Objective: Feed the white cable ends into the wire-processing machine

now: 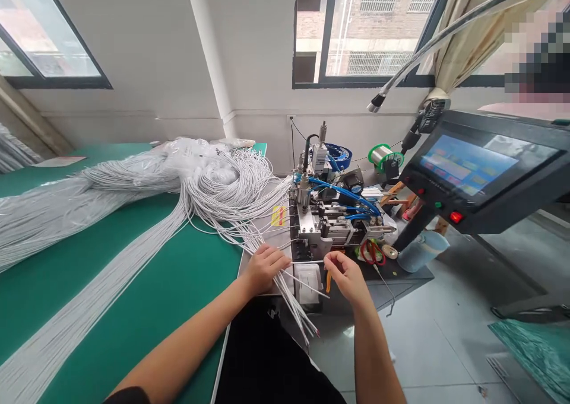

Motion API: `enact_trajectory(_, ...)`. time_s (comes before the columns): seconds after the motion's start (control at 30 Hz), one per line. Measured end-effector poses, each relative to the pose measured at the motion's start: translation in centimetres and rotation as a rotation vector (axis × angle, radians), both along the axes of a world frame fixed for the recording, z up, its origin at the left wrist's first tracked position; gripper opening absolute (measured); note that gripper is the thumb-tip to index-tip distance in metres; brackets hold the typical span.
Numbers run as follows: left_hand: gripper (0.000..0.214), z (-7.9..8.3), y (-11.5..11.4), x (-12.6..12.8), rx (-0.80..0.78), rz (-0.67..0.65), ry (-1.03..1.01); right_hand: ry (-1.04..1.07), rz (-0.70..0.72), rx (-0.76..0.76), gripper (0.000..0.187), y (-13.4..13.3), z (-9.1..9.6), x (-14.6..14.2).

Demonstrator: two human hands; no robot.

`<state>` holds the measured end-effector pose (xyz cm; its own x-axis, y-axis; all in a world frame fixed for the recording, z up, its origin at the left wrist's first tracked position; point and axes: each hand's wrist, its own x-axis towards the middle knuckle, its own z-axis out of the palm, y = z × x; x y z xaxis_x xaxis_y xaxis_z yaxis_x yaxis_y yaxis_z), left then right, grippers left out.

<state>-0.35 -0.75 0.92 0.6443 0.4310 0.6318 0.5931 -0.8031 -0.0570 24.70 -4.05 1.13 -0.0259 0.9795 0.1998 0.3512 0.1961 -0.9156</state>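
White-sheathed cable spreads over a green tabletop (pixel 178 285) to the left of the bench machine (pixel 307 223), gathered in a heap (pixel 227 181) partly covered with clear plastic film. The heap's nearness to the machine probably keeps the strands within easy reach.

Just in front of the machine, on the wearer's side, one white cable (pixel 308 263) is stretched between the two hands. The left hand (pixel 267 267) lies palm down, fingers bent and closed over cable, its underside hidden; this grip seems to steady the strand. The right hand (pixel 341 273) pinches the cable's far end between thumb and forefinger, no gap showing at the tips, apparently to keep that short length straight.

The held length's long axis runs almost level from left to right, along the machine's near side, with its end at the right fingertips. Other loose cable ends (pixel 295 308) come from under the left hand and slant down and rightward, away from the machine toward the wearer.

A clear box (pixel 307 285) sits in front of the machine, below the held length. An orange handle (pixel 328 282) shows beside it, and a touchscreen (pixel 472 158) stands to the machine's right.
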Motion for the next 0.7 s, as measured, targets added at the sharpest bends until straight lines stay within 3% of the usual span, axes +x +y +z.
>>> enact_trajectory(0.1,0.026,-0.2,0.1,0.1,-0.024,-0.014,-0.007,0.027,-0.032,-0.017,0.031,0.6,0.5,-0.6)
enact_trajectory(0.23,0.027,-0.4,0.4,0.0,-0.052,-0.032,0.015,0.213,-0.062,-0.026,0.032,1.4,0.6,-1.8)
enact_trajectory(0.5,0.036,-1.2,0.8,0.0,-0.095,-0.057,-0.006,0.465,-0.007,-0.093,0.031,2.4,0.4,-2.8)
enact_trajectory(0.6,0.035,-1.3,0.7,0.0,-0.076,-0.028,-0.011,0.438,-0.038,-0.085,0.03,2.5,0.4,-2.5)
enact_trajectory(0.7,0.036,-1.3,0.6,0.1,-0.039,0.021,-0.022,0.234,-0.141,-0.024,0.028,2.4,0.3,-1.8)
